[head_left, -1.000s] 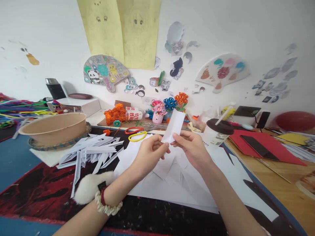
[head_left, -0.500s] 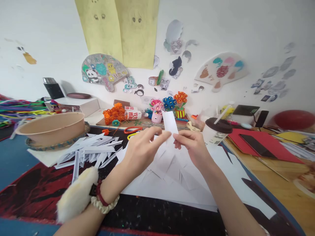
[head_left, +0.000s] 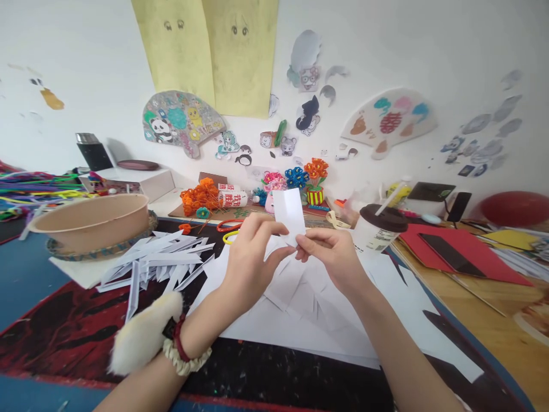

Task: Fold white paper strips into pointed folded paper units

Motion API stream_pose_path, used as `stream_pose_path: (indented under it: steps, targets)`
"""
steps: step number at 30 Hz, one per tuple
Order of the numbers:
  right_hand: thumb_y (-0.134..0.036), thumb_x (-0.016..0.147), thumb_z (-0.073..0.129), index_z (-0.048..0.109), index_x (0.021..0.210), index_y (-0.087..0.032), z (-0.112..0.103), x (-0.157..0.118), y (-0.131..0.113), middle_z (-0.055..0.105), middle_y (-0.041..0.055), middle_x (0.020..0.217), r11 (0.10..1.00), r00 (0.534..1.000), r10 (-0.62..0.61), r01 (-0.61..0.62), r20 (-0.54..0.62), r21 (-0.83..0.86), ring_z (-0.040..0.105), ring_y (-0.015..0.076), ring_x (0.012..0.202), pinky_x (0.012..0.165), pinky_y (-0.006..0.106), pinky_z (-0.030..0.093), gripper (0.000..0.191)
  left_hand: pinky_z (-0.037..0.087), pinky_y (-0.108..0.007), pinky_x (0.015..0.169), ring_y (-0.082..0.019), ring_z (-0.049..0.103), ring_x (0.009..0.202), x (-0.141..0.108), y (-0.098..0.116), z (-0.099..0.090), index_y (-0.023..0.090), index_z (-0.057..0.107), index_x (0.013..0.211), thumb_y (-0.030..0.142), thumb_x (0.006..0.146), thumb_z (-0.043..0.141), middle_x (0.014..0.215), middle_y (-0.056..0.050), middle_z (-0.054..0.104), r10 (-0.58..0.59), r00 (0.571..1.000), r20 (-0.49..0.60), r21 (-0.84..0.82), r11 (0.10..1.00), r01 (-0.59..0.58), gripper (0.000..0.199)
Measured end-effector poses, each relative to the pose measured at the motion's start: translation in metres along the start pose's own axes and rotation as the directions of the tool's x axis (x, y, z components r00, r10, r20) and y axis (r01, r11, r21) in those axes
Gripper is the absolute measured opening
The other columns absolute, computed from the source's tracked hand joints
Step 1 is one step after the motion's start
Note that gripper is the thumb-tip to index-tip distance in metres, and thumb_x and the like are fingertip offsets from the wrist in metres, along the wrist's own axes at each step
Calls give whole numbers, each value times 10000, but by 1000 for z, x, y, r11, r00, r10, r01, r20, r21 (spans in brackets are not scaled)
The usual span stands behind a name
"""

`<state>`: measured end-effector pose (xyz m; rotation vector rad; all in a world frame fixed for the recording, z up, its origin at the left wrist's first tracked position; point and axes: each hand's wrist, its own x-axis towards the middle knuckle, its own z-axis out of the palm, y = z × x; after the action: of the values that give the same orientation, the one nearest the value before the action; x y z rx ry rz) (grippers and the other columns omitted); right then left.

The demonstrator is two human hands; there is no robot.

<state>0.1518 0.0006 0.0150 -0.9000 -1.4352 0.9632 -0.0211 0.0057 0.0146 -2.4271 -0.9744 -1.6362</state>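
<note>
So the white paper piece [head_left: 290, 205] is up in the air between your hands, standing roughly upright over a spread of white sheets [head_left: 309, 340]. Your right hand [head_left: 333, 256] has its grip pinching the bottom right corner, thumb and fingertips pressed together on it. Your left hand [head_left: 249, 263] is right at the lower left of the piece, grip spread, thumb and index finger apart, with the index tip in front of the paper. There's a fluffy white thing [head_left: 143, 335] at your left wrist, next to a cream scrunchie [head_left: 187, 359].

The sheets lie on a dark mat [head_left: 257, 380] that's on a blue surface [head_left: 23, 277]. Left of them you've got a messy pile of folded paper strips [head_left: 158, 260], and past that a tan basin [head_left: 92, 223]. On your right there's a lidded cup [head_left: 380, 232] with a straw, then a red folder [head_left: 508, 269] carrying a dark flat slab [head_left: 450, 254]. Behind it all, orange flowers [head_left: 199, 197] and a striped pot [head_left: 315, 197] line up along the wall.
</note>
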Motion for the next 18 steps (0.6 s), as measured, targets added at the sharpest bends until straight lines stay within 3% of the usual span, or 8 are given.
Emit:
stream_pose_path:
  steps: [2,4,6,9,11,18]
  targets:
    - [-342,785,724,723,687,-176,1,0,0,670,23,585,1000,1000,5,-5,-1,4,600,149,551,567,299,496,192,445,-286,669,-159,508,783,-1,2,2,195,504,957,201,753,763,946,-30,532,-185,982,-25,-58,981,183,330]
    - [-347,784,726,727,688,-177,1,0,0,676,26,590,1000,1000,5,-5,-10,8,608,151,552,572,303,505,195,427,-265,606,-128,471,684,-2,2,4,192,468,983,248,710,793,921,-15,518,-375,927,-5,-150,917,370,428]
    - [-350,783,728,733,697,-179,2,0,0,682,28,596,1000,1000,3,-3,-20,9,617,153,556,572,305,514,191,413,-247,563,-112,465,632,-3,1,5,189,467,1014,313,724,772,886,-4,531,-499,862,91,-292,814,502,439]
    - [-340,777,735,743,721,-183,2,0,1,691,27,614,1000,1000,-4,5,-25,29,630,155,566,565,301,525,167,401,-229,548,-118,498,645,-1,0,5,172,568,913,365,800,684,830,-17,593,-509,811,288,-425,691,585,253]
    - [-329,778,736,749,739,-185,3,0,1,696,25,630,999,1000,-6,6,-16,44,638,152,575,559,293,528,150,398,-228,560,-126,506,671,1,0,4,162,628,824,362,830,643,817,-32,626,-498,795,348,-434,666,607,201]
    - [-337,771,741,752,744,-177,5,0,0,696,31,649,997,1000,26,-26,11,69,640,150,585,563,290,532,162,374,-223,570,-116,479,637,2,2,3,161,643,725,341,799,673,699,-4,596,-540,774,331,-489,603,630,197]
